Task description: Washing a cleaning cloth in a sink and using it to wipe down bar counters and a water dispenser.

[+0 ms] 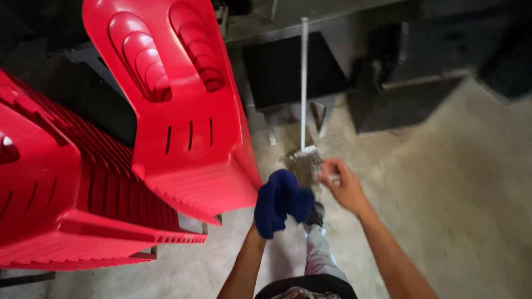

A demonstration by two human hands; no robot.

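Observation:
My left hand is wrapped in a dark blue cloth [281, 200], so the hand itself is hidden; only its forearm shows below. The cloth is raised next to the front edge of a tall stack of red plastic chairs [183, 111]. My right hand [344, 184] is up beside it with the fingers curled, and something small and pale may sit between the fingertips, too blurred to name. Behind both hands a broom [303, 99] with a white handle and grey bristles stands upright on the floor.
A second stack of red plastic chairs [66, 188] fills the left. Dark benches or tables [293, 66] and a dark box [404, 99] line the far side. The concrete floor [460, 199] spreads right. My leg and shoe [316, 216] are below.

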